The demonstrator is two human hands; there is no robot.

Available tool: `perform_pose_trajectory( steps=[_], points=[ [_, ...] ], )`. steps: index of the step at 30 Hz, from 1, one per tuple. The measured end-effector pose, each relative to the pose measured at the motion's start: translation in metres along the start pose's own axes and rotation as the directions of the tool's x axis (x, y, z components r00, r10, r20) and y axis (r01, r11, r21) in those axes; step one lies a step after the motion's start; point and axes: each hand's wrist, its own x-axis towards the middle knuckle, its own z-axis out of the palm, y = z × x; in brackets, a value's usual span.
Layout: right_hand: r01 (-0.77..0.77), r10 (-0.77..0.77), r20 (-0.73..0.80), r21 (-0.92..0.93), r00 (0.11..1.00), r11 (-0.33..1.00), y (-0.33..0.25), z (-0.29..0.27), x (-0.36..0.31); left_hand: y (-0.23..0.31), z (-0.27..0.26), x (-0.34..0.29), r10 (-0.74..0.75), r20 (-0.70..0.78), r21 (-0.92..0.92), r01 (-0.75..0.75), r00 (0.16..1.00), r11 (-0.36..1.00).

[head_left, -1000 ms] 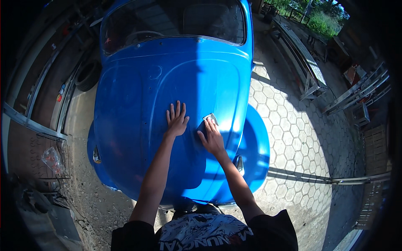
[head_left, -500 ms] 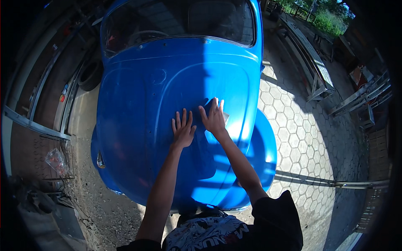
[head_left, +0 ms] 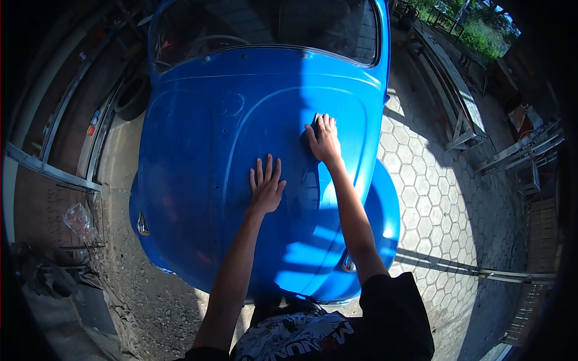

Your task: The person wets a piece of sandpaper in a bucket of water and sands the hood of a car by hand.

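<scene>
The front hood [head_left: 180,144] of a blue car fills the middle of the view, one side shaded and the other sunlit. My left hand [head_left: 265,191] rests on the hood, fingers spread, holding nothing. Farther up and to the right, my right hand [head_left: 326,144] lies with its fingers close together, pressing a small, thin, dark piece that looks like sandpaper [head_left: 316,118] against the paint. Only an edge of that piece shows beyond the fingertips; the palm and fingers hide the rest. A darker patch, perhaps wet, runs down the hood below my right hand.
The windshield [head_left: 265,27] is at the far end of the hood. A long bench [head_left: 448,78] stands on hexagonal paving [head_left: 415,180] to the right. On the left are a tire [head_left: 131,99], metal rails [head_left: 51,171] and a clear plastic bag [head_left: 78,221].
My right hand has slid up the hood and slightly right, taking the thin piece with it. My left hand stays in nearly the same place. The view has shifted slightly.
</scene>
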Motion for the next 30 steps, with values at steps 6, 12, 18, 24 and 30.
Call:
perform_pose_trajectory(
  steps=[6,12,18,24,30],
  points=[
    [0.135,-0.114,0.104,-0.223,0.988,0.966,0.083,-0.016,0.086,0.035,0.005,0.009,0.015,0.062,-0.077,-0.010,0.998,0.997],
    [0.114,-0.115,-0.027,-0.050,0.993,0.992,0.006,-0.008,-0.026,0.015,-0.002,0.006,-0.032,0.063,-0.036,0.034,0.998,0.999],
    [0.134,-0.133,0.037,-0.031,0.990,0.990,-0.039,-0.021,-0.162,0.009,0.001,0.015,-0.014,0.072,-0.067,0.018,0.997,0.998],
    [0.109,-0.111,0.090,0.020,0.990,0.994,-0.052,-0.030,-0.197,0.003,0.004,0.019,-0.012,0.099,-0.033,0.015,0.995,0.999],
    [0.041,-0.030,0.103,-0.104,0.994,0.994,-0.008,-0.013,-0.047,0.009,0.000,0.012,0.001,0.106,-0.028,0.002,0.994,1.000]
  ],
)
